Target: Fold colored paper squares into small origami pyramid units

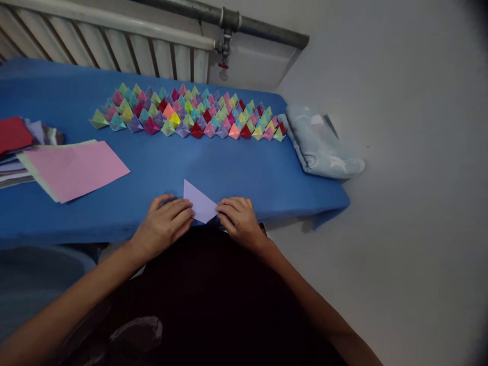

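Observation:
A pale purple sheet of origami paper [201, 203], folded to a pointed shape, lies at the front edge of the blue-covered table [160, 162]. On its left side my left hand [163, 223] has its fingers closed over the paper's edge. The fingertips of my right hand [240, 218] pinch the paper's right corner. Parts of the paper's left and lower edges are hidden behind my fingers. Beyond my hands, several rows of small folded paper boats [183, 129] in many colours stand across the back of the table.
Pink paper sheets [80, 170] lie at the left, beside a stack of coloured paper topped with red [15, 134]. A folded grey-blue cloth [324, 147] rests at the right end. Behind the table are a radiator [133, 48] and a pipe [267, 31]; a wall stands at the right.

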`<state>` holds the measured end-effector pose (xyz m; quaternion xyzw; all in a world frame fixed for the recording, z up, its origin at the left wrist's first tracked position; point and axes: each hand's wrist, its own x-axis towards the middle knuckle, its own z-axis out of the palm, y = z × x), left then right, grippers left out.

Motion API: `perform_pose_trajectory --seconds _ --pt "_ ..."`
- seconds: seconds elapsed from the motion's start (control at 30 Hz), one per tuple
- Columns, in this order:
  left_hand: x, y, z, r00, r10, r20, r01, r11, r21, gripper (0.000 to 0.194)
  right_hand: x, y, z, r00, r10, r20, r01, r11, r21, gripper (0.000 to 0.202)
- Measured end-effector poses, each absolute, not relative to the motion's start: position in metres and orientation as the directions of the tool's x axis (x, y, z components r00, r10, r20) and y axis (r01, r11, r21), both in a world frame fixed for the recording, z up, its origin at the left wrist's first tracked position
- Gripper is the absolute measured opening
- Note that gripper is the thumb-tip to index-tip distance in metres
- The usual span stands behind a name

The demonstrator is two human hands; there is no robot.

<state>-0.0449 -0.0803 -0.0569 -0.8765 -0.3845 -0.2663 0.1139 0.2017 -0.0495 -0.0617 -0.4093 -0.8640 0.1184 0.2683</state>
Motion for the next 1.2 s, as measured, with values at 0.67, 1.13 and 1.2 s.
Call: perform_pose_trajectory --seconds 0.67,1.13,1.2 --pt "-0.027 -0.083 -0.051 0.183 0.917 0.353 0.875 -0.315 0.366 0.023 0.190 -0.048 -0.052 -0.347 0.907 0.240 0.689 0.420 -0.591 0.014" --pt "-0.025 -0.079 -0.055 0.110 0.928 0.357 0.889 -0.252 0.381 0.024 0.183 -0.046 -0.053 -0.265 0.935 0.234 0.708 0.354 -0.611 0.014" --pt "-0.025 -0.079 -0.055 0.100 0.931 0.352 0.897 -0.237 0.372 0.025 0.183 -0.045 -0.053 -0.266 0.938 0.224 0.720 0.348 -0.600 0.015"
